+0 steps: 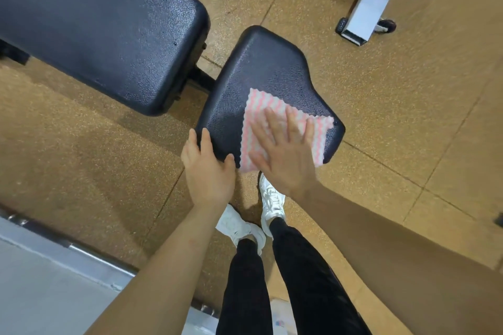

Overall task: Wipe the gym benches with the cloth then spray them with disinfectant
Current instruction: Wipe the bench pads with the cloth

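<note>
- The right hand (285, 155) lies flat, fingers spread, on a pink-and-white striped cloth (258, 111) spread over the near part of the small black padded bench seat (261, 68).
- The left hand (208, 168) grips that seat's near-left edge.
- A long black padded bench back (103, 30) lies just beyond, over speckled tan rubber floor tiles (408, 117).
</note>
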